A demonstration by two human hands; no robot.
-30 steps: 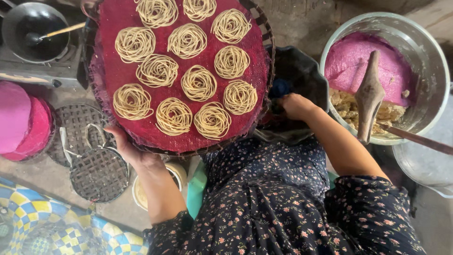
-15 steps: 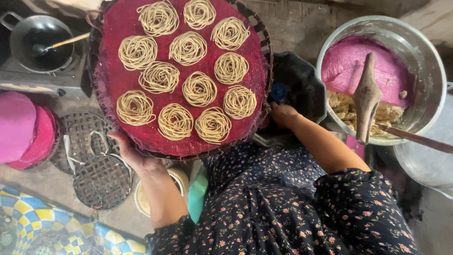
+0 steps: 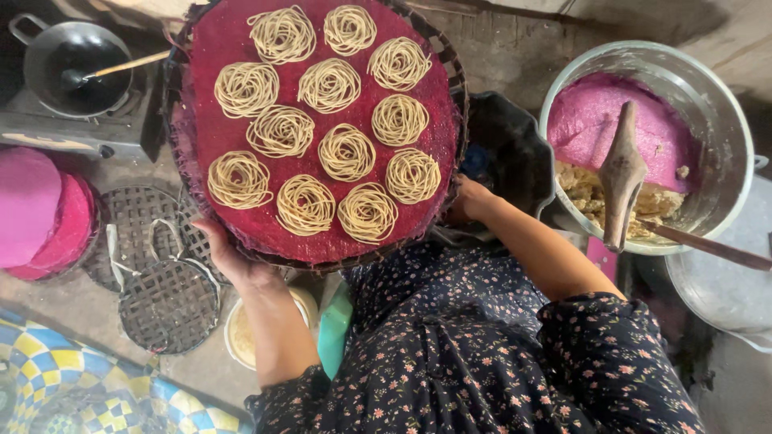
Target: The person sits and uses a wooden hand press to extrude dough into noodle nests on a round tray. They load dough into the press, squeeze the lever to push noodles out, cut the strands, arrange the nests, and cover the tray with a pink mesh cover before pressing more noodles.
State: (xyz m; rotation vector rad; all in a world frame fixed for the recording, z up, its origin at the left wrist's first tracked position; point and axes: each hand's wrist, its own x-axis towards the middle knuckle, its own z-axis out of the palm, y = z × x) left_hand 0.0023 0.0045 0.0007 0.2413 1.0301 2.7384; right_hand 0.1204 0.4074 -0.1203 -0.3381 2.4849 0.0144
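I hold a round woven tray (image 3: 460,88) covered with a dark red cloth (image 3: 225,48), raised in front of me. On the cloth lie several coils of pale noodle strands (image 3: 346,152). My left hand (image 3: 229,259) grips the tray's near left rim from below. My right hand (image 3: 469,201) holds the near right rim. My arms in dark floral sleeves (image 3: 482,362) fill the lower part of the head view.
A metal bowl (image 3: 728,137) at right holds a pink cloth, dough and a wooden paddle (image 3: 623,173). A black pan with a spoon (image 3: 76,68) sits at top left. Pink cloths (image 3: 36,213) and flat woven mats (image 3: 165,305) lie at left.
The tray has shifted a little to the right and nearer in view, with both hands staying on its rim. Nothing was let go.
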